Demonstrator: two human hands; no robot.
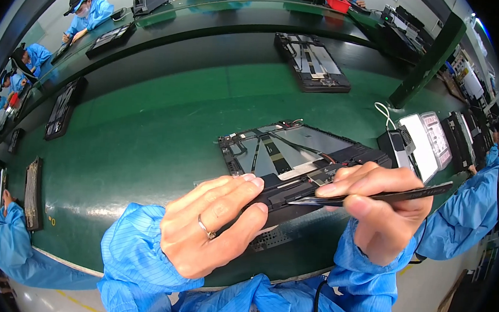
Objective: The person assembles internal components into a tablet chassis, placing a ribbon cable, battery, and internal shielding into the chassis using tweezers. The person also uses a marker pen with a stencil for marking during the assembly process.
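Observation:
In front of me on the green bench lies an opened flat electronic device, black-framed, with grey inner panels, ribbon cables and thin wires exposed. My left hand, a ring on one finger, rests on its near left edge with fingers stretched out and thumb apart. Black tweezers are pinched in my right hand. Their pale tips point left and touch or hover just over the device's near black strip; I cannot tell which. Part of the device's near right side is hidden under my right hand.
A similar opened device lies farther back; another stands at the left. White flat panels and a dark box with a white cable sit at the right. A green post rises behind them. Co-workers in blue sit around.

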